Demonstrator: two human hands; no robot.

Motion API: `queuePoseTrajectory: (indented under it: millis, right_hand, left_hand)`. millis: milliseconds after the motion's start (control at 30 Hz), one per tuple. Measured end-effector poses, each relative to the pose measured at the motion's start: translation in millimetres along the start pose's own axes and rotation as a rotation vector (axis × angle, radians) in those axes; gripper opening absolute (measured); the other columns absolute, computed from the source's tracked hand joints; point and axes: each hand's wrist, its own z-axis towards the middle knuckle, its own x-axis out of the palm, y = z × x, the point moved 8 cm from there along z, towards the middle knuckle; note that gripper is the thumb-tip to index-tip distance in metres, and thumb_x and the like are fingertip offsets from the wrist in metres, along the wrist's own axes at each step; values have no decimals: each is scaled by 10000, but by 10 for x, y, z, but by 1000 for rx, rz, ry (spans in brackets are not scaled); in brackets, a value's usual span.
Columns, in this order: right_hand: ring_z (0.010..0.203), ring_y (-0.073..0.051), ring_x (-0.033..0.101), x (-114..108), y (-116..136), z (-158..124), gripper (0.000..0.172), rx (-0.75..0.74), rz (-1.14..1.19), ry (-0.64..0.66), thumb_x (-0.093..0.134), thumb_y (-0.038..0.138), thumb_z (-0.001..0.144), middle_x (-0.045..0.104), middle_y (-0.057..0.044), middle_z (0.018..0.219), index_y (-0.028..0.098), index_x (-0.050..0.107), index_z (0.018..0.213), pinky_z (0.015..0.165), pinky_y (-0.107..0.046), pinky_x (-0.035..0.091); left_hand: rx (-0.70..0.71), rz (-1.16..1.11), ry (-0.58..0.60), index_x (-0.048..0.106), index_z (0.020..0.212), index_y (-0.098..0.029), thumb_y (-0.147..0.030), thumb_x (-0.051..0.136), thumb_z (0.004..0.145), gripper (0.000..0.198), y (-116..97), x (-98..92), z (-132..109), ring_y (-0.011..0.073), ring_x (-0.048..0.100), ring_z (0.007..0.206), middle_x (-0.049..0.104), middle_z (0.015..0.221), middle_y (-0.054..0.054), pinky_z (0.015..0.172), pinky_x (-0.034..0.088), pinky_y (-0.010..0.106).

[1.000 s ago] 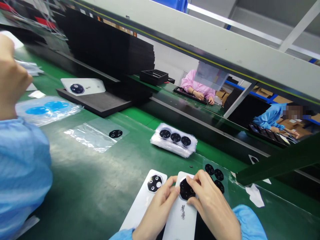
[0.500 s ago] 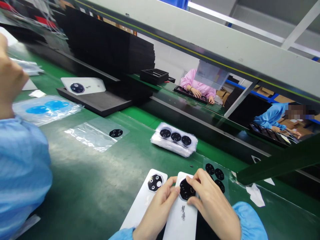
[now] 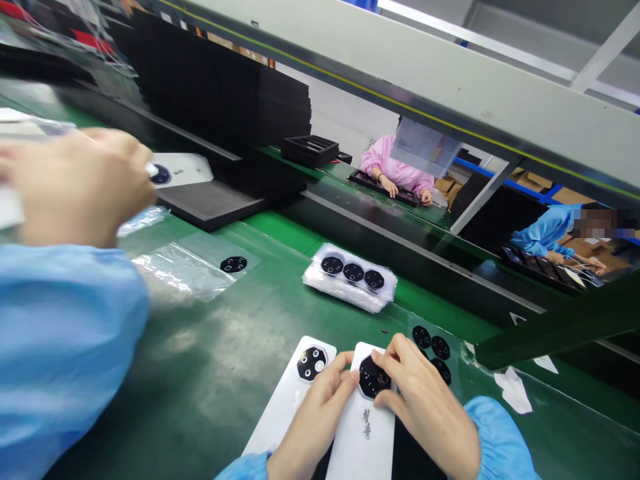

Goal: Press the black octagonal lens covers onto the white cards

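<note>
My left hand [image 3: 316,412] is closed on the left edge of a white phone back [image 3: 361,437], its thumb and fingertips beside the camera area. A black octagonal camera cover piece [image 3: 374,377] lies on that area, and my right hand [image 3: 425,400] grips its right side between thumb and index finger. Whether the piece is fully flat is hidden by the fingers. Just left of my left hand lies a second white phone back [image 3: 283,407] with a black camera area. Beyond my right hand is a clear sheet of similar black pieces [image 3: 440,347].
A stack of clear sheets with black pieces [image 3: 350,300] lies ahead. Farther left are a clear bag [image 3: 190,277] and a black tray [image 3: 210,207] bearing a white phone back. A co-worker's blurred hand [image 3: 85,183] reaches in at left. A green post [image 3: 560,320] slants at right.
The co-worker's hand at left has moved right, now partly over the phone back on the tray. My own two hands have barely moved.
</note>
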Motion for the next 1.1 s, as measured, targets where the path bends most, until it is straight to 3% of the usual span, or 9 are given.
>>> queuePoseTrajectory:
  millis: [100, 467, 700, 967, 1100]
  right_hand:
    - [872, -212, 550, -12, 7, -8, 350, -7, -4, -16, 624, -38, 691, 484, -36, 909, 189, 554, 947, 711, -346, 534]
    - [881, -225, 534, 4, 43, 16, 323, -6, -48, -9, 620, -35, 688, 492, -50, 911, 163, 575, 939, 700, -357, 518]
    - [826, -220, 536, 35, 38, 10, 292, -31, -93, -60, 639, -16, 675, 492, -35, 873, 173, 582, 891, 652, -345, 498]
    - [804, -215, 562, -13, 55, -12, 492, -88, -131, -124, 671, 41, 693, 506, -16, 841, 188, 539, 1144, 638, -339, 512]
    - [827, -217, 565, -25, 53, -22, 529, -103, -122, -115, 681, 43, 692, 513, -28, 860, 175, 530, 1181, 653, -334, 520]
  left_hand:
    - [-3, -10, -8, 562, 1116, -206, -407, 555, 829, 351, -8, 0, -14, 192, 590, 799, 654, 853, 18, 717, 438, 267]
    - [-23, -75, 17, 515, 1126, -185, -500, 600, 779, 476, 36, 46, 18, 137, 558, 576, 631, 708, 2, 558, 414, 233]
    - [13, -90, -1, 538, 1063, -173, -492, 624, 762, 447, 19, 21, 36, 134, 569, 585, 610, 669, -8, 541, 403, 216]
    - [4, -83, -6, 529, 1054, -173, -486, 631, 754, 446, -14, 32, 20, 113, 530, 547, 590, 639, -31, 523, 392, 211]
    - [14, -82, 3, 529, 1059, -175, -488, 616, 764, 439, -62, 47, 8, 123, 539, 569, 598, 665, -28, 544, 400, 224]
